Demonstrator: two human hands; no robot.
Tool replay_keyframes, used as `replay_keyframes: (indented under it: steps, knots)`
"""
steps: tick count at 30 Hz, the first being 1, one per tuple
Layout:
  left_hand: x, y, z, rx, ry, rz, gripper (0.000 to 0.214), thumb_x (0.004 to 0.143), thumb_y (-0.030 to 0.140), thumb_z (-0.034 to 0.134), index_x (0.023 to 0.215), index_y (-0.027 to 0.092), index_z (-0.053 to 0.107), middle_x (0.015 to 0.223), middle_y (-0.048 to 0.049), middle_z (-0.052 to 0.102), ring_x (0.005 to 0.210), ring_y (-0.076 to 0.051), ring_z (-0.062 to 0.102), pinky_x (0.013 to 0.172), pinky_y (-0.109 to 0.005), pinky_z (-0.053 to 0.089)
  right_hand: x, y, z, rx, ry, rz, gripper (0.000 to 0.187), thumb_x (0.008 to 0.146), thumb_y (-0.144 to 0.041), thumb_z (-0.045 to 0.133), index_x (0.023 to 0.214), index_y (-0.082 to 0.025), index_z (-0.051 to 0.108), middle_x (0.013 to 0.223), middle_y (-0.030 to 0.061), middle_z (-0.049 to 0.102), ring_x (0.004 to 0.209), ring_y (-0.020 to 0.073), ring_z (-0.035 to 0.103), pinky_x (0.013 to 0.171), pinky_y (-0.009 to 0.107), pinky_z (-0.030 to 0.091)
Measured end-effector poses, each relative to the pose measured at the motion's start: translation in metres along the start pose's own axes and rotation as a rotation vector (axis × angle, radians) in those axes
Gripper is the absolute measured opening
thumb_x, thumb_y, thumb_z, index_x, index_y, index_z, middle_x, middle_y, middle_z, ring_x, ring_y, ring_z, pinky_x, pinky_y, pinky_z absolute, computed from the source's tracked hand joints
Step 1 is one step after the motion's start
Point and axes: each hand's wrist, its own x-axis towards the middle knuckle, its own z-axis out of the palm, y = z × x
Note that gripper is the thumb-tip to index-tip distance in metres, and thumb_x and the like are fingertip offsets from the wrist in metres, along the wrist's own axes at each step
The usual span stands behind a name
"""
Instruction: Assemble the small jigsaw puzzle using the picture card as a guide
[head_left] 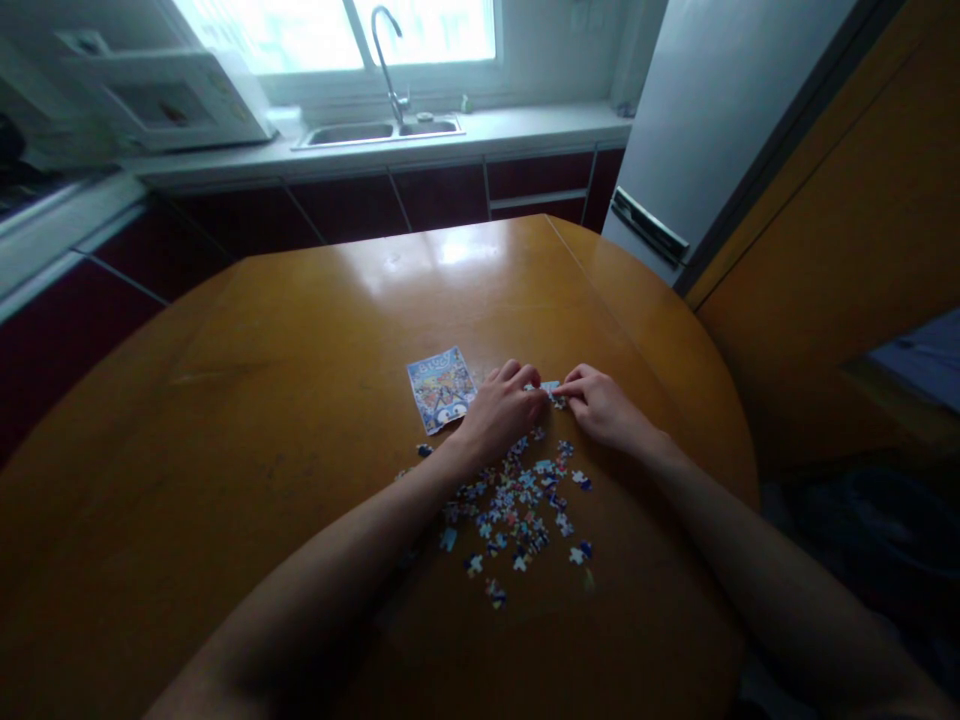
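Observation:
Several joined jigsaw pieces (551, 387) lie on the table between my two hands. My left hand (506, 405) is closed, its curled fingers at the left end of these pieces and partly hiding them. From the right, my right hand (600, 405) pinches a jigsaw piece at the other end with thumb and forefinger. A loose pile of small jigsaw pieces (517, 495), mostly blue and white with some multicoloured ones, spreads below my hands. Left of my left hand lies a picture card (439, 390) with a colourful cartoon print, its right edge close to my wrist.
The wooden table (300, 330) has rounded sides and reflects window light at its far edge. Beyond it are a counter with a double sink (352, 133), a tap (390, 70) and a white microwave (172, 100). A fridge (712, 110) stands at the right.

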Motion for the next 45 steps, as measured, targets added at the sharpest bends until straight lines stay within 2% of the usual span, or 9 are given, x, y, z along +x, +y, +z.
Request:
replay_keyframes:
  steps: [4, 10, 13, 18, 25, 29, 32, 38, 45]
  knots:
    - [0.001, -0.002, 0.002, -0.034, 0.018, -0.024, 0.016, 0.096, 0.023, 0.057, 0.097, 0.024, 0.074, 0.109, -0.0064, 0.065, 0.100, -0.025, 0.052, 0.087, -0.040, 0.049, 0.000, 0.000, 0.000, 0.003, 0.002, -0.003, 0.029, 0.089, -0.007, 0.054, 0.095, -0.019, 0.080, 0.096, 0.0091, 0.066, 0.088, 0.0194, 0.062, 0.086, 0.032, 0.050]
    - [0.002, -0.013, 0.002, -0.152, 0.177, -0.153, 0.021, 0.095, 0.015, 0.054, 0.100, 0.022, 0.073, 0.104, -0.0068, 0.067, 0.100, -0.023, 0.053, 0.089, -0.038, 0.051, 0.001, -0.002, 0.000, -0.001, 0.029, 0.022, 0.027, 0.089, -0.007, 0.053, 0.095, -0.017, 0.078, 0.099, 0.0098, 0.068, 0.091, 0.0195, 0.064, 0.087, 0.031, 0.050]
    - [0.000, -0.016, 0.000, -0.144, 0.141, -0.150, 0.025, 0.091, 0.010, 0.055, 0.098, 0.022, 0.075, 0.103, -0.0063, 0.068, 0.099, -0.023, 0.053, 0.088, -0.038, 0.051, 0.002, -0.003, -0.001, 0.010, 0.054, 0.027, 0.027, 0.089, -0.008, 0.053, 0.099, -0.016, 0.077, 0.100, 0.0102, 0.070, 0.093, 0.0201, 0.065, 0.088, 0.031, 0.050]
    - [-0.003, -0.010, 0.001, -0.113, 0.033, -0.039, 0.028, 0.091, 0.014, 0.057, 0.107, 0.028, 0.076, 0.111, -0.0051, 0.067, 0.100, -0.024, 0.051, 0.091, -0.040, 0.050, 0.002, -0.001, 0.000, 0.007, 0.064, 0.035, 0.028, 0.089, -0.006, 0.052, 0.098, -0.015, 0.077, 0.098, 0.0105, 0.071, 0.092, 0.0208, 0.064, 0.088, 0.033, 0.049]
    - [-0.002, -0.008, -0.002, -0.141, 0.058, -0.066, 0.034, 0.088, 0.008, 0.056, 0.113, 0.024, 0.072, 0.114, -0.0069, 0.064, 0.104, -0.024, 0.050, 0.094, -0.040, 0.050, 0.002, 0.003, 0.003, -0.037, 0.047, -0.013, 0.028, 0.090, -0.008, 0.052, 0.097, -0.016, 0.078, 0.098, 0.0104, 0.067, 0.094, 0.0216, 0.061, 0.090, 0.035, 0.049]
    - [0.003, -0.015, -0.017, -0.201, 0.166, -0.202, 0.028, 0.090, 0.007, 0.054, 0.106, 0.020, 0.073, 0.106, -0.0074, 0.066, 0.104, -0.023, 0.052, 0.095, -0.039, 0.049, 0.002, 0.002, 0.002, -0.007, 0.061, -0.048, 0.028, 0.091, -0.008, 0.051, 0.101, -0.015, 0.076, 0.101, 0.0103, 0.069, 0.096, 0.0216, 0.062, 0.093, 0.036, 0.048]
    - [0.005, -0.022, -0.031, -0.220, 0.197, -0.281, 0.023, 0.090, 0.009, 0.056, 0.100, 0.020, 0.074, 0.103, -0.0072, 0.066, 0.102, -0.023, 0.053, 0.095, -0.040, 0.048, 0.002, 0.000, 0.002, 0.013, 0.085, -0.059, 0.027, 0.091, -0.008, 0.051, 0.101, -0.015, 0.075, 0.102, 0.0103, 0.069, 0.097, 0.0218, 0.062, 0.093, 0.036, 0.048]
    - [0.008, -0.037, -0.062, -0.254, 0.270, -0.331, 0.020, 0.090, 0.013, 0.058, 0.095, 0.020, 0.075, 0.097, -0.0061, 0.068, 0.098, -0.021, 0.057, 0.093, -0.038, 0.046, 0.001, 0.000, 0.009, -0.015, 0.148, -0.061, 0.020, 0.090, -0.014, 0.060, 0.100, -0.019, 0.076, 0.101, 0.0095, 0.068, 0.099, 0.0234, 0.060, 0.092, 0.039, 0.049]
    - [0.006, -0.052, -0.098, -0.288, 0.351, -0.415, 0.021, 0.088, 0.015, 0.058, 0.095, 0.019, 0.077, 0.094, -0.0064, 0.069, 0.082, -0.017, 0.058, 0.081, -0.033, 0.046, -0.005, -0.006, 0.016, -0.187, 0.087, -0.143, 0.027, 0.093, -0.016, 0.055, 0.108, -0.023, 0.077, 0.109, 0.0099, 0.066, 0.104, 0.0256, 0.055, 0.094, 0.043, 0.049]
